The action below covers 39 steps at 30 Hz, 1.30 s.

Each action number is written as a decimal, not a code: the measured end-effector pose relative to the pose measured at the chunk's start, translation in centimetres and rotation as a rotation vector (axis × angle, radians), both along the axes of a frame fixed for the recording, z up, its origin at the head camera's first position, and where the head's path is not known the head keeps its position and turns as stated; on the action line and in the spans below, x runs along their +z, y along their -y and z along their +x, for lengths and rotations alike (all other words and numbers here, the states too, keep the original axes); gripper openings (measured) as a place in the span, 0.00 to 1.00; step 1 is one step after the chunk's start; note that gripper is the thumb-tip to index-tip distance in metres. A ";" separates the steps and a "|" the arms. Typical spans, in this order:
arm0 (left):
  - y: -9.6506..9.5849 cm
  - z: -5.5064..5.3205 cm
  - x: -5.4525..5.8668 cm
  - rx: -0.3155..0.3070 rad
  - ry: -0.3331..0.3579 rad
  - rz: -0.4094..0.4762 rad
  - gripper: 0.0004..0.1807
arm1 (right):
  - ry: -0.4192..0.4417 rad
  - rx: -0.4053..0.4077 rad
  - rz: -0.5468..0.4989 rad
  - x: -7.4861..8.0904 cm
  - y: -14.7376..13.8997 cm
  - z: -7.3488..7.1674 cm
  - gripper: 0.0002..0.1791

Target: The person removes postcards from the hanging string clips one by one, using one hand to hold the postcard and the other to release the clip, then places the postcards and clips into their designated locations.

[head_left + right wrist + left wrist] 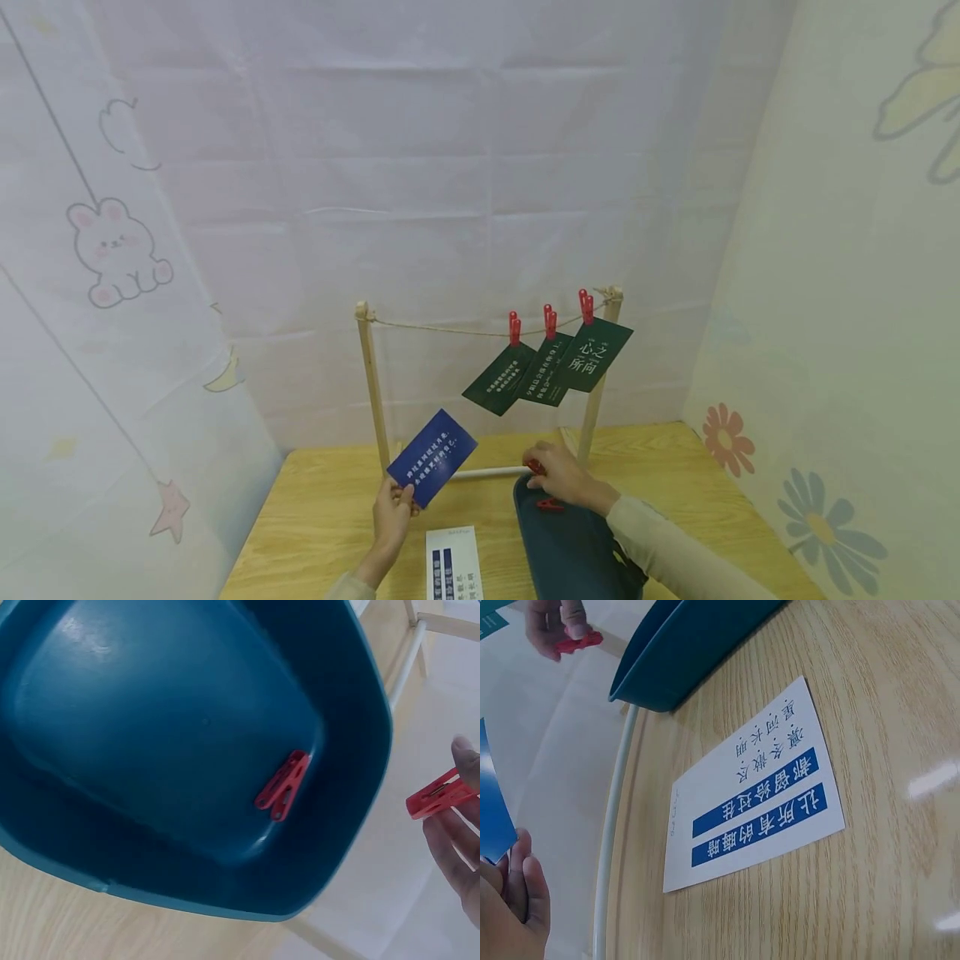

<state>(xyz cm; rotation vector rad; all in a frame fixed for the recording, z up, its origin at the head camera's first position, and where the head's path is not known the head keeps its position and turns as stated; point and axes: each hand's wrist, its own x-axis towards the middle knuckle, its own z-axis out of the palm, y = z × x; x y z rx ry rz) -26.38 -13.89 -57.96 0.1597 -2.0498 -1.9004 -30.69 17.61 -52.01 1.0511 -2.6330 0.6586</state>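
- Your left grip (392, 521) pinches the blue card (432, 458) at its lower left edge, thumb on the printed face; the card juts tilted beyond your fingers.
- Your right grip (564, 475) is clamped on a red clip (442, 796) — thumb against fingers — near the far rim of the bin (150, 712).
- The card you hold is deep blue with two slanting lines of white characters; the clip is slotted and bright red.
- A spare clip (283, 785) lies inside the bin, near its wall.
- Between your left forearm and the bin, a white card (453, 558) lies flat on the surface (322, 517).
- Three overlapping green cards (542, 373) hang along the right half of the rope (442, 331); its left stretch runs above your blue card — over to the left post (372, 379).
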 end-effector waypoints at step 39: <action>1.9 1.0 -0.7 -0.108 0.079 -0.048 0.31 | 0.169 -0.059 0.216 -5.1 -2.8 0.4 0.15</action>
